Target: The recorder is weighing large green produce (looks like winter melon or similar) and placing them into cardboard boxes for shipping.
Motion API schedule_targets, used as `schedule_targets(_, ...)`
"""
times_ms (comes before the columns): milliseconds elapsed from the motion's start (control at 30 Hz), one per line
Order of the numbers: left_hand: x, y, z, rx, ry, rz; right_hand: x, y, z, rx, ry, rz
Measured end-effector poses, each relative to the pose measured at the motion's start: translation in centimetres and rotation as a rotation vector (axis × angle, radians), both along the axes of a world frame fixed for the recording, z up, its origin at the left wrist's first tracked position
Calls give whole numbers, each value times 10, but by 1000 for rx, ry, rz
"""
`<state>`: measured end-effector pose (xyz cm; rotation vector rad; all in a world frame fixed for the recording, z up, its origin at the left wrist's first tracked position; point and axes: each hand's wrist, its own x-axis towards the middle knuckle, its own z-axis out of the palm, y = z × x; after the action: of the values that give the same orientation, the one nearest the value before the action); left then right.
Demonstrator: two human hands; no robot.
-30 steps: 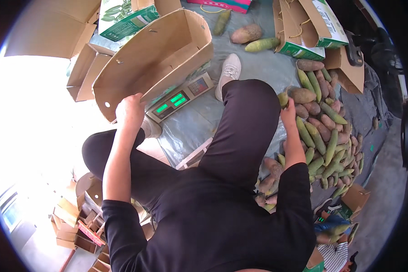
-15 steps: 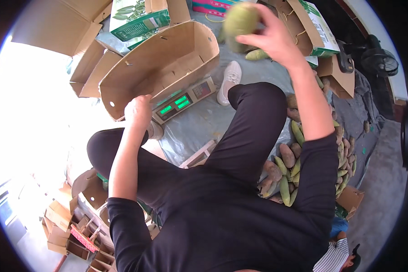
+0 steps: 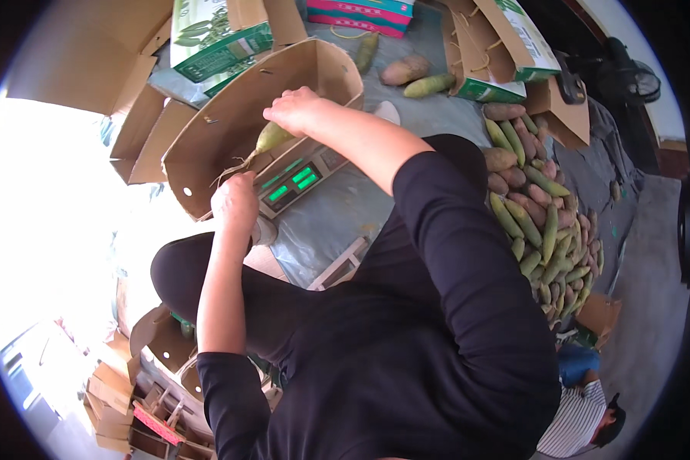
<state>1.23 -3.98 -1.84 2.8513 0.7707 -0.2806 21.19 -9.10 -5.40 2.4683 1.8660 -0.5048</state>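
A heap of green and purplish tubers [image 3: 540, 222] lies well to the right of the grip, on a grey ground sheet [image 3: 345, 222]. Beyond the grip, three loose tubers [image 3: 406, 70] rest near a pink and teal carton [image 3: 360, 14]. A green printed carton [image 3: 211, 42] stands up and to the left, another open carton [image 3: 498, 54] up and to the right. Flattened cardboard [image 3: 142, 134] lies to the left (partly washed out by glare). Another person [image 3: 583, 414] sits far below right.
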Motion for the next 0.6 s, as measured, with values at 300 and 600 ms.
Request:
schedule_targets(300,8,0,3,9,105,30,54,-64,57,347,412,-55)
schedule_targets(600,5,4,-1,-17,41,7,104,-290,66,717,661,-741)
